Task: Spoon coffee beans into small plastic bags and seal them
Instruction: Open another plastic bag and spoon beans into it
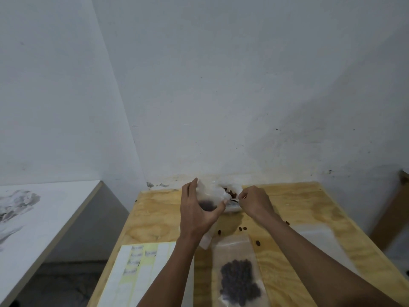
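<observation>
coffee beans [239, 282] sit in a dark heap inside a clear plastic bag [238, 271] that lies flat on the wooden desk [155, 218], near the front edge and between the two arms. going from the left, a white table [44, 218] with grey smudges on it stands apart from the desk, with a dark gap between them. on the left part of the desk lies a sheet of stickers [141, 275], yellow and white, with a few small labels on it. next comes the left hand [197, 211]. its fingers and thumb are curled around a small clear bag [209, 201], held up above the far part of the desk, with a dark clump of beans showing through the plastic. just to the right, the right hand [254, 202] has its fingers curled and pinches something small and shiny at the mouth of that bag; it is too blurry to tell if it is a spoon [233, 200]. behind the two hands a bigger crumpled bag [230, 189] with brown beans in it sits by the wall. some loose beans [243, 228] lie scattered on the desk under the right wrist. further right, another flat clear bag [318, 233] lies on the desk, partly under the right arm. at the far right edge, part of a brown wooden frame [396, 207] shows beside the desk.
</observation>
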Demonstrator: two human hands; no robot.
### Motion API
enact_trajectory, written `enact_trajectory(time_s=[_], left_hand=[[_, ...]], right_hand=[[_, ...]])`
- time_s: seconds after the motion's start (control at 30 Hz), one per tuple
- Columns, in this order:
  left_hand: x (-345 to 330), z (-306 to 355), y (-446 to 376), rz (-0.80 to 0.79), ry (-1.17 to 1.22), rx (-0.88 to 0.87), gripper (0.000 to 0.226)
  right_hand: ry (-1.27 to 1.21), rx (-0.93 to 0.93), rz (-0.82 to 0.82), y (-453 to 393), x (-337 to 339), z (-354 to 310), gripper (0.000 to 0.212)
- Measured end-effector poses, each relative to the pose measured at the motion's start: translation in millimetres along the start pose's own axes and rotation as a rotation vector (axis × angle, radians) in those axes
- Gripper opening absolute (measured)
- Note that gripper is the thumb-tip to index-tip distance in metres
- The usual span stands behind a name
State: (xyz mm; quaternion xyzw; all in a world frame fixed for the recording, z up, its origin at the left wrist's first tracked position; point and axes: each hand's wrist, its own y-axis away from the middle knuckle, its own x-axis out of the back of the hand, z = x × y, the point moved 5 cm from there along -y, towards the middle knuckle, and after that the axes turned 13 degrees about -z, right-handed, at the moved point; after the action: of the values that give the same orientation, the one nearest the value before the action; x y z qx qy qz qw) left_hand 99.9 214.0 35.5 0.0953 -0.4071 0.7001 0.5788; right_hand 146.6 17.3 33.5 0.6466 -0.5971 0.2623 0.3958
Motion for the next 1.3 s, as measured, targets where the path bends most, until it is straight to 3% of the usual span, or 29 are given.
enact_trajectory(time_s=[0.1, 0.17, 0.2, 0.27, 0.3, 0.37, 0.57, 0.73, 0.87, 1.07, 1.3], left_hand=[[-1.3, 0.5, -2.7, 0.004, 0.038, 0.019, 0.103], [-1.0, 0.1, -5.7, 0.020, 0.055, 0.033, 0.103], [-0.8, -0.5, -7.1, 0.031, 0.066, 0.043, 0.103], [0.0, -0.4, -8.9, 0.050, 0.109, 0.071, 0.103], [0.1, 0.8, -9.6, 0.052, 0.138, 0.086, 0.104], [0.9, 5.7, -10.2, 0.041, 0.207, 0.116, 0.105], [13.8, 28.5, -7.2, 0.014, 0.429, 0.131, 0.089], [35.8, 48.0, -3.1, 0.119, 0.641, 0.100, 0.037], [45.9, 72.5, -8.5, 0.096, 0.679, 0.046, 0.014], [44.4, 91.4, -10.3, -0.016, 0.728, 0.009, 0.006], [38.6, 98.6, -6.5, -0.018, 0.821, 0.071, 0.014]], right_hand=[[0.076, 0.067, 0.114, 8.8, 9.8, -8.6, 0.017], [-0.094, 0.253, 0.179, 17.4, 22.9, -19.5, 0.011], [-0.280, 0.338, 0.126, 21.6, 28.7, -25.2, 0.010], [-0.605, 0.384, -0.137, 28.7, 33.1, -38.9, 0.017], [-0.691, 0.386, -0.251, 33.2, 33.4, -45.3, 0.019], [-0.719, 0.416, -0.317, 40.0, 36.4, -54.3, 0.017], [-0.712, 0.427, -0.101, 48.6, 50.5, -55.4, 0.018], [-0.631, 0.448, 0.143, 63.2, 68.7, -50.3, 0.019], [-0.659, 0.506, 0.105, 75.2, 72.7, -50.5, 0.019], [-0.807, 0.547, 0.070, 91.2, 79.8, -49.7, 0.010], [-0.845, 0.555, 0.081, 97.9, 79.8, -47.9, 0.008]])
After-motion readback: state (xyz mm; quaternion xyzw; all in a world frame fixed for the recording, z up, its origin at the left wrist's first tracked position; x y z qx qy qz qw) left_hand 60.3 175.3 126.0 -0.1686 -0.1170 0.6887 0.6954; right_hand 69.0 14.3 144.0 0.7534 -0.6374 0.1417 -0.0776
